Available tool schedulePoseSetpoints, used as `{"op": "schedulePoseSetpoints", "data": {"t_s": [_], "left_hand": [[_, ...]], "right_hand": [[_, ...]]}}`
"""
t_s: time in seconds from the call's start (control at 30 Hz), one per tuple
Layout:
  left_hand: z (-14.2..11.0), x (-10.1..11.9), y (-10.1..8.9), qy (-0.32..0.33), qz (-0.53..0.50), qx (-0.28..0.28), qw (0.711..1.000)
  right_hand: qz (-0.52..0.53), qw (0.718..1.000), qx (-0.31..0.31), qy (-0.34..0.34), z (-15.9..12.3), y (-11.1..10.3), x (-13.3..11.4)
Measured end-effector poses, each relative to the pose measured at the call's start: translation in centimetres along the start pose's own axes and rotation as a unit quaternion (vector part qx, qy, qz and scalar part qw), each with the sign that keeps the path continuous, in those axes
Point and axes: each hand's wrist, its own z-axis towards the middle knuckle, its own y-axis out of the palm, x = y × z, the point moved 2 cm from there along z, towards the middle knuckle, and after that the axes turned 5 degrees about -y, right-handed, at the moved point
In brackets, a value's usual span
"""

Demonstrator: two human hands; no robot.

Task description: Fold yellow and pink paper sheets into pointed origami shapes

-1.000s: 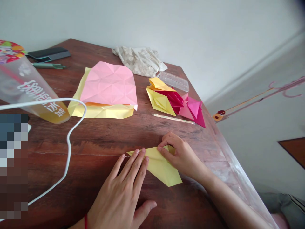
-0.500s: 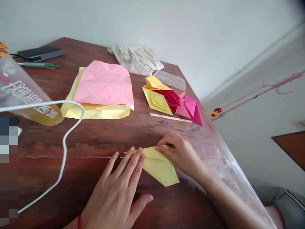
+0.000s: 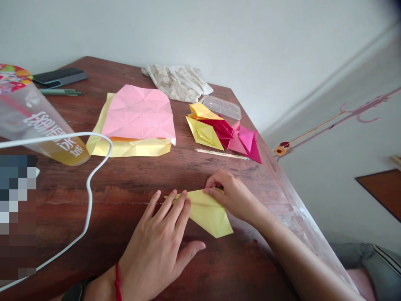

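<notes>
A folded piece of yellow paper (image 3: 209, 215) lies on the wooden table in front of me, its narrow tip pointing left. My left hand (image 3: 159, 234) rests flat with its fingers spread, the fingertips pressing on the paper's left part. At the upper right edge, my right hand (image 3: 230, 194) pinches the paper between thumb and bent fingers. The paper's far right corner is hidden behind that hand.
Beyond my hands lie creased pink paper (image 3: 140, 113) on yellow sheets (image 3: 131, 148), several folded paper pieces (image 3: 224, 131), a thin stick (image 3: 221, 154), a clear plastic box (image 3: 222, 107) and a cloth (image 3: 178, 82). A drink cup (image 3: 53, 125) and white cable (image 3: 89, 188) are left.
Both hands keep nearly the same hold on the yellow paper. The view has shifted slightly, and a dark band on my left wrist now shows.
</notes>
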Motion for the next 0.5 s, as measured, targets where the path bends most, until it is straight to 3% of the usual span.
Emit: {"op": "schedulePoseSetpoints", "data": {"t_s": [0.13,0.27,0.4,0.5], "left_hand": [[-0.2,1.3,0.4,0.006,0.030,-0.003,1.000],[0.3,2.8,0.6,-0.039,0.044,-0.024,0.998],[0.9,3.3,0.9,-0.076,0.032,-0.038,0.996],[0.6,2.9,1.3,-0.056,0.022,-0.020,0.998]], "right_hand": [[-0.017,0.998,0.004,-0.059,-0.1,0.0,-0.4],[-0.018,0.992,0.005,-0.126,-0.4,0.3,-0.6],[-0.027,0.989,0.013,-0.146,-0.5,0.5,-0.4],[-0.031,0.988,0.016,-0.149,-0.6,0.6,-0.3]]}}
